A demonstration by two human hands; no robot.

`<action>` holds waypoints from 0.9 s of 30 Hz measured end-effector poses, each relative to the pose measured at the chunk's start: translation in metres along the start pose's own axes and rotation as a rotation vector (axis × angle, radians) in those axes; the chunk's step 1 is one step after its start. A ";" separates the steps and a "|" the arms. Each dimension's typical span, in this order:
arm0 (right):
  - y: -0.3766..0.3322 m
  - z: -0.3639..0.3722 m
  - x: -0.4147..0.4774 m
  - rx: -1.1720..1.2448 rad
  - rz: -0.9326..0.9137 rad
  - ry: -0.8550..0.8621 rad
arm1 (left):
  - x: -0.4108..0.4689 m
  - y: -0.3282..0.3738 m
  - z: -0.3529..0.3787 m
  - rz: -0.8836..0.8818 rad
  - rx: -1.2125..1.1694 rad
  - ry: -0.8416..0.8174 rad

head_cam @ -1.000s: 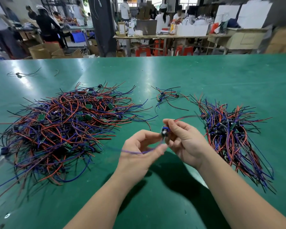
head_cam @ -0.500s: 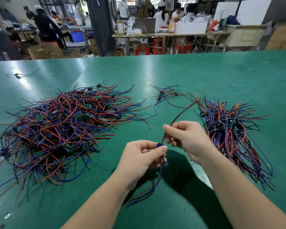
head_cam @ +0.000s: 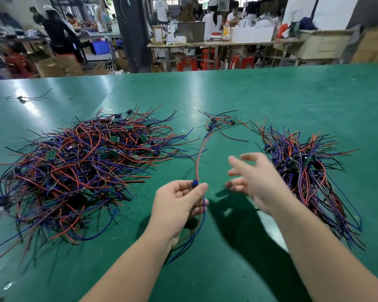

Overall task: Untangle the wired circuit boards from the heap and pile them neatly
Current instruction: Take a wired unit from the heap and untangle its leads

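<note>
A big tangled heap [head_cam: 79,171] of small green circuit boards with red, blue and black wires covers the table's left half. On the right lies a tidier pile [head_cam: 303,171] of the same boards, wires trailing toward me. My left hand [head_cam: 179,203] pinches one wired circuit board [head_cam: 194,184] between thumb and fingers above the table; its red wire arcs up and away, its blue and dark wires hang below the hand. My right hand [head_cam: 253,179] is blurred, fingers spread and holding nothing, between the held board and the right pile.
A small cluster of wired boards [head_cam: 218,124] lies at the middle back of the green table [head_cam: 271,94]. A stray wire piece [head_cam: 22,98] sits far left. Beyond the table's far edge are workbenches, red stools, cartons and people.
My right hand has let go of the red wire and opened, moving right toward the tidy pile. My left hand keeps the board; the red wire now stands free.
</note>
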State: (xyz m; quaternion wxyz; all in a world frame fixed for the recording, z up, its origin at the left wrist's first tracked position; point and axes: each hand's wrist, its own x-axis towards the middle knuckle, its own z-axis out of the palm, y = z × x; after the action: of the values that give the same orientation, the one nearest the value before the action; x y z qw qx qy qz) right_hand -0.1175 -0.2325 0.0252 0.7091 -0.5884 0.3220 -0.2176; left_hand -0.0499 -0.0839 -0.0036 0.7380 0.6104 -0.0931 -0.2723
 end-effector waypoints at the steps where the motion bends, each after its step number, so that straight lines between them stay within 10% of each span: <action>1: 0.005 0.008 -0.005 -0.127 -0.060 -0.088 | 0.003 0.001 -0.002 -0.012 -0.041 0.021; 6: 0.018 0.027 -0.017 -0.723 -0.407 -0.166 | 0.001 0.001 -0.004 0.004 0.028 -0.097; 11: 0.016 0.016 -0.015 -0.715 -0.471 -0.015 | -0.006 0.000 0.003 0.020 0.148 -0.307; 16: 0.002 -0.007 0.000 -0.695 -0.525 0.193 | -0.003 0.002 0.000 0.090 0.265 -0.174; 20: -0.007 -0.049 0.014 -1.125 -0.359 0.463 | 0.006 0.003 -0.012 0.303 0.605 0.031; 27: -0.007 -0.057 0.018 -1.298 -0.081 0.377 | 0.009 0.005 -0.026 0.446 1.273 0.277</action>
State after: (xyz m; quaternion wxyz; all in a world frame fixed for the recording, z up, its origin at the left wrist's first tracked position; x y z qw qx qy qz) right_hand -0.1450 -0.2866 0.0230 0.1351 -0.8584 0.4835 -0.1054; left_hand -0.0286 -0.0658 -0.0073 0.2792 0.9205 -0.2630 0.0743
